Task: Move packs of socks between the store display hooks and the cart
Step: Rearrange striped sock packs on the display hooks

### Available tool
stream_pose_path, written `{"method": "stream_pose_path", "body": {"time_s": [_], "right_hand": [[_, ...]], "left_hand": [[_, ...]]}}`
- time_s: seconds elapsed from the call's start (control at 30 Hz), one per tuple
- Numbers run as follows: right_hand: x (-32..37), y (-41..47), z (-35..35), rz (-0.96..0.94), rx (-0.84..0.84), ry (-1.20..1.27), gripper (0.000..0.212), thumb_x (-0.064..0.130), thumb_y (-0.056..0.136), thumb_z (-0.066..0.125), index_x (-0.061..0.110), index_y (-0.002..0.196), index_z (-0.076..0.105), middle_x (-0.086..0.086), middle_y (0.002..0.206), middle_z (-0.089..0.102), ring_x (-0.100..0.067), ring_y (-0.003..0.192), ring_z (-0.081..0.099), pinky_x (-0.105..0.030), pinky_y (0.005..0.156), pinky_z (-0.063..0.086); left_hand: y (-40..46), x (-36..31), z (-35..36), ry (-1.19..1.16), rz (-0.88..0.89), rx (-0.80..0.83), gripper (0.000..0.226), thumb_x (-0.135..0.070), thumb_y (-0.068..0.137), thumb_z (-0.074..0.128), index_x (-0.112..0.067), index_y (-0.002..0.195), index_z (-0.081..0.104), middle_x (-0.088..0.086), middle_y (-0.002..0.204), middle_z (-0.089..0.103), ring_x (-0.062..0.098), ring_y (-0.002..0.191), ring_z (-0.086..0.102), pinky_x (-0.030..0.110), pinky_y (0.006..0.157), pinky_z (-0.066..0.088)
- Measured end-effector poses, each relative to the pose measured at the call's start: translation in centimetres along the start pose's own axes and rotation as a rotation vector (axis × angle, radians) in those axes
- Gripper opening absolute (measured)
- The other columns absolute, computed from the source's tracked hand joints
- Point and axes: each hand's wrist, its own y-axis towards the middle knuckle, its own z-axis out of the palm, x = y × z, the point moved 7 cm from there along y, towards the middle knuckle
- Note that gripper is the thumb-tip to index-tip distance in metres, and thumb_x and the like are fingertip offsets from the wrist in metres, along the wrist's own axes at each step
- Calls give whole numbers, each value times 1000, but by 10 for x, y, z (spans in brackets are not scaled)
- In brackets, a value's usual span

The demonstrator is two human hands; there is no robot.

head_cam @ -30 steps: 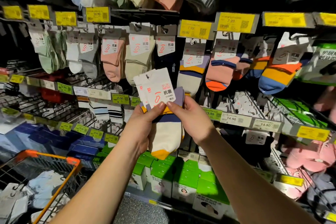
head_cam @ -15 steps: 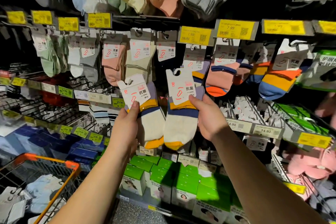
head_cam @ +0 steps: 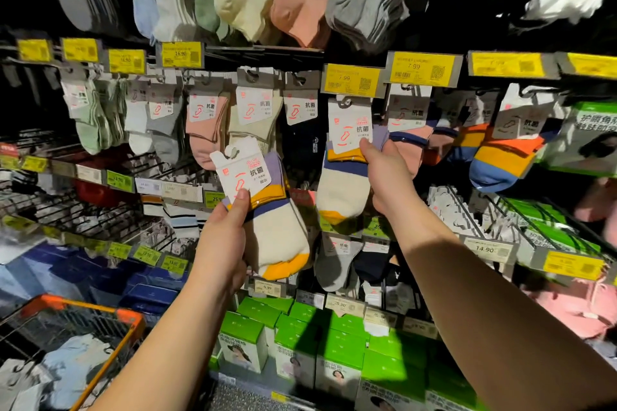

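My left hand (head_cam: pixel 222 237) grips a pack of cream socks with purple, yellow and navy stripes (head_cam: pixel 277 230) by its white card, low in front of the display. My right hand (head_cam: pixel 387 177) holds a second matching pack (head_cam: pixel 344 190) higher up, its card hole right under the yellow 7.99 price tag (head_cam: pixel 352 79) at a display hook. The orange-rimmed wire cart (head_cam: pixel 96 314) stands at the lower left with pale sock packs (head_cam: pixel 71 364) inside.
Rows of hanging sock packs fill the hooks: pink (head_cam: pixel 203 137), beige (head_cam: pixel 257 123), and orange-blue striped (head_cam: pixel 500 157). Green boxes (head_cam: pixel 334 344) line the bottom shelf. Blue boxes (head_cam: pixel 100 274) sit behind the cart. Larger socks hang along the top.
The two packs, held together a second ago, have been split between my hands. My right hand has lifted its pack up to the hook; my left hand stays low with its pack.
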Motion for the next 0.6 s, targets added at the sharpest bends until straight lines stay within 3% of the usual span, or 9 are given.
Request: {"method": "stream_pose_path", "body": {"time_s": [0.2,0.6], "right_hand": [[2,13,5,-47,-45,-112,54,37,95,57,14,143,47,-2,136,61,-26,123,58,-48,106,47],[-19,19,-6,-57,-82,-65,43,30,102,54,15,142,48,0,132,63,-21,118,60,-42,102,50]], "left_hand": [[-1,4,3,-40,-42,12,27,-36,102,55,-19,119,65,3,110,76,26,105,71,58,99,52],[-1,7,0,-68,-61,32,30,-37,102,55,-19,123,65,4,111,76,24,98,74,51,92,56]]}}
